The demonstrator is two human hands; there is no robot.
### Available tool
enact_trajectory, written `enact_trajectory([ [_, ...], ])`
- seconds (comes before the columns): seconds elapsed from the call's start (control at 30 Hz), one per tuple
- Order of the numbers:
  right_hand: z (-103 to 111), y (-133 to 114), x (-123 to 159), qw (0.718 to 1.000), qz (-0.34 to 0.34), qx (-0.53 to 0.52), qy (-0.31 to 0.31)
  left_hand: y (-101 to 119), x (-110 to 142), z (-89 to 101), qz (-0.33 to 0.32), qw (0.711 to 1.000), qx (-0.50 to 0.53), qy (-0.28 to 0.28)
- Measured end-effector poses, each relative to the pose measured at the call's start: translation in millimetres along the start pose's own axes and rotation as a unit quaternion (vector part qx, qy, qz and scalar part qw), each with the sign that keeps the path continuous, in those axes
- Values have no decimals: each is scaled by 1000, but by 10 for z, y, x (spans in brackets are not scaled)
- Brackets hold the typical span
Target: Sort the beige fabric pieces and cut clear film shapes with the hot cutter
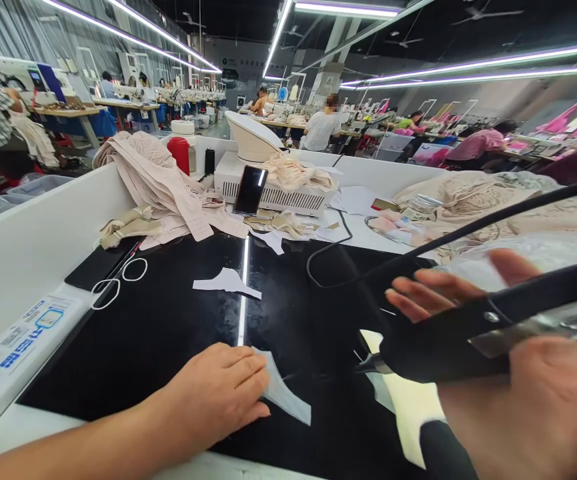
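My left hand (223, 387) is low over the black tabletop (168, 347), its fingers together and curled down on a thin pale grey cut piece (285, 393). Part of that piece is hidden beneath the fingertips. On the right, my blurred right hand (523, 407) is around a bulky black corded tool (433, 347) with a pointed metal tip. Its fingers show on the far side of the tool, loosely bent. Below the tip lies a curved cream cut piece (408, 400), partly covered by the tool and hand. A white cut piece (225, 281) lies flat farther back.
A black cable (418, 250) arcs across the right side. Behind stand a vented white box (288, 193), a phone (251, 190) and beige fabric strips (168, 187). White elastic loops (135, 269) and a white case (23, 347) lie left. Other people sit at machines beyond.
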State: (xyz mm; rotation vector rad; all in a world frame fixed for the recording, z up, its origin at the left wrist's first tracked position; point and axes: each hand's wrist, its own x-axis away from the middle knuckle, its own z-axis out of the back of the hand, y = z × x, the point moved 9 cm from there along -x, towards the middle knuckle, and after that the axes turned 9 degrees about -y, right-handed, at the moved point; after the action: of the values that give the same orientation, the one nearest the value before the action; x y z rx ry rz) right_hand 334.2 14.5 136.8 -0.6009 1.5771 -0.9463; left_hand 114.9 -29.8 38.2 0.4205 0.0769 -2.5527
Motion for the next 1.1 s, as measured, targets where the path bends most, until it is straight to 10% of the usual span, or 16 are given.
enact_trajectory([
  [0.4,-914,59,254,990,7,-130,-54,10,21,-29,-4,1000,-11,10],
  [1.1,-989,170,271,989,18,-137,-45,12,7,-22,-2,999,-34,10],
])
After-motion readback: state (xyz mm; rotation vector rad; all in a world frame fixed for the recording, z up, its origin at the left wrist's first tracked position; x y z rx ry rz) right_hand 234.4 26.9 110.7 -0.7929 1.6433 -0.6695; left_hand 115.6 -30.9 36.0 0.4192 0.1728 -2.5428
